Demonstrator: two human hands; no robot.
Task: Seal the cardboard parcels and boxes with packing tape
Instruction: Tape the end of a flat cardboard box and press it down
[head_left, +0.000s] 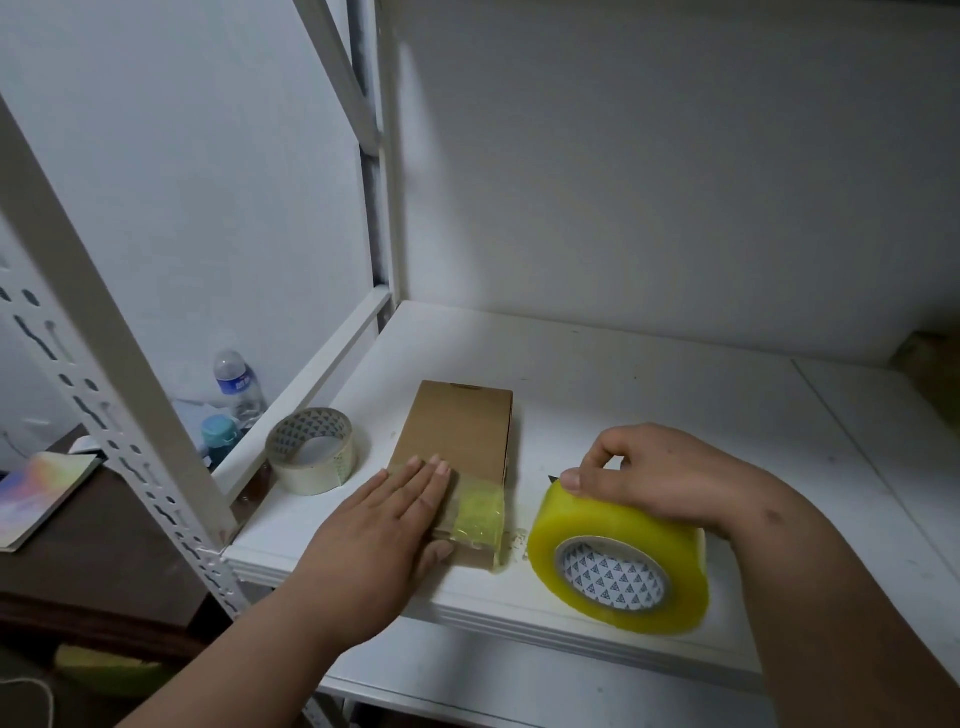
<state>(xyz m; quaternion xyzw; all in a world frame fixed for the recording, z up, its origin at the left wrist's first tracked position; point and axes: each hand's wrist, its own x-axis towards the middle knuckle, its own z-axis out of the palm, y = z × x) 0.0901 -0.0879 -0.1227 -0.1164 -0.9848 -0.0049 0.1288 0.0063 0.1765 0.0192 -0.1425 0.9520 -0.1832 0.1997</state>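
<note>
Here, one box (457, 457) under flat left hand (384, 525); two tape rolls, right hand (654, 478) gripping one (618, 566).

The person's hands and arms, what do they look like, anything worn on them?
Both forearms are bare to the frame edge: no sleeves, gloves, watch or rings show. The left hand has short, plain nails. The right hand has a small dark mark on the forearm near the wrist.
</note>
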